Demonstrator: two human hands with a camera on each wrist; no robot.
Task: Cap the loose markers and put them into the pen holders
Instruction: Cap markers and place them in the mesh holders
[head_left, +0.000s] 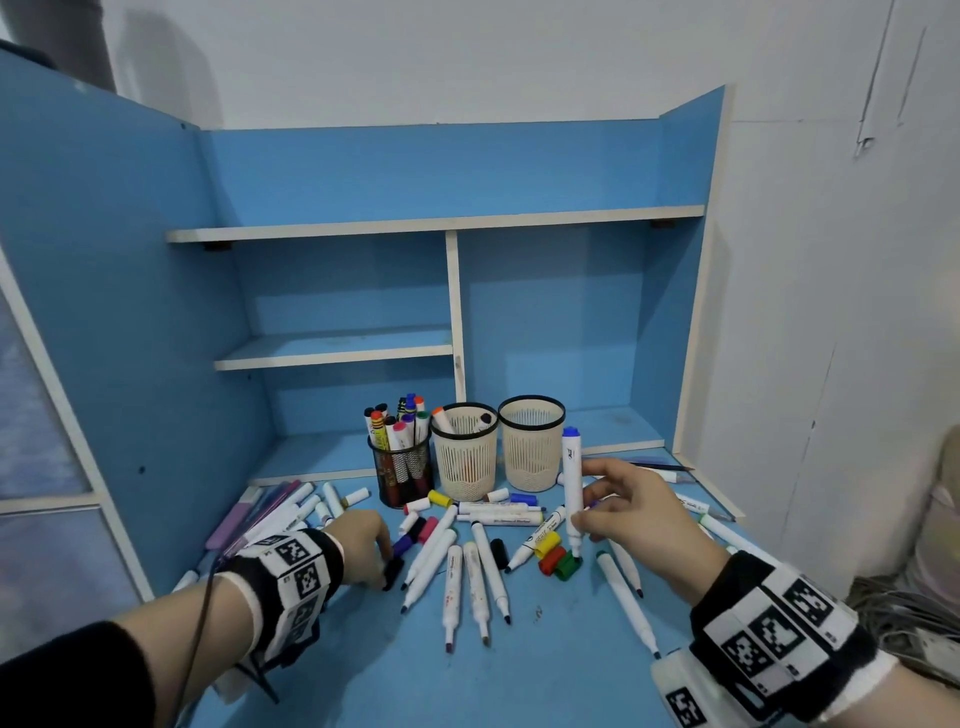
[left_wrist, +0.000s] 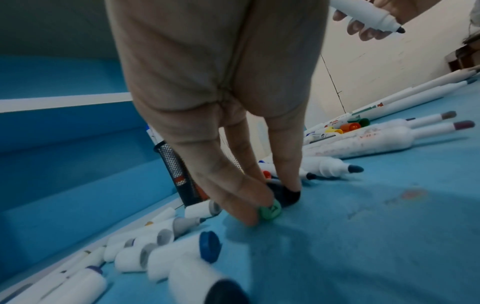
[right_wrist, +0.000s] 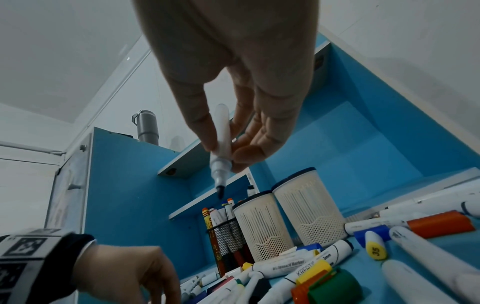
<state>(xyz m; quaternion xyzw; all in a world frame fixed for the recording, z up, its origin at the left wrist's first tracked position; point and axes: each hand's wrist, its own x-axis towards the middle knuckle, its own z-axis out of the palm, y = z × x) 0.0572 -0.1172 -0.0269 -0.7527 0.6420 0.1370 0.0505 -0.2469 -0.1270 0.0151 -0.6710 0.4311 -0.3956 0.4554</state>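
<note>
Markers of white plastic with coloured tips lie scattered over the blue desk top (head_left: 545, 670), most of them uncapped, in the lower middle of the head view. One uncapped white marker with a blue end plug (head_left: 572, 488) is held nearly upright, dark tip down, right of centre, pinched between thumb and fingertips of the right hand (head_left: 636, 512); in the right wrist view the pinch is seen just above the ribbed collar. At lower left, the left hand (head_left: 363, 543) is bent down onto the desk, and a small black cap (left_wrist: 285, 196) is pinched between its fingertips; a green cap end (left_wrist: 270, 209) shows beside them, though whether it too is held cannot be told.

The markers are judged light, stiff and smooth, likely to roll if nudged; a hold on the barrel near the collar should give control for capping. The caps are small and easily dropped, so a fingertip pinch at the closed end is advised. Wet tips may smear.

Behind the pile, mid-frame, stand a black mesh pen holder (head_left: 402, 475), full of capped markers, and two cream slotted plastic holders (head_left: 532, 452).

In the right wrist view, "KREOTIP" (uncertain), "Whiteboard Marker" (partly blurred), "3mm" and "35" on a yellow-ended marker (right_wrist: 376, 245) can be read.
</note>
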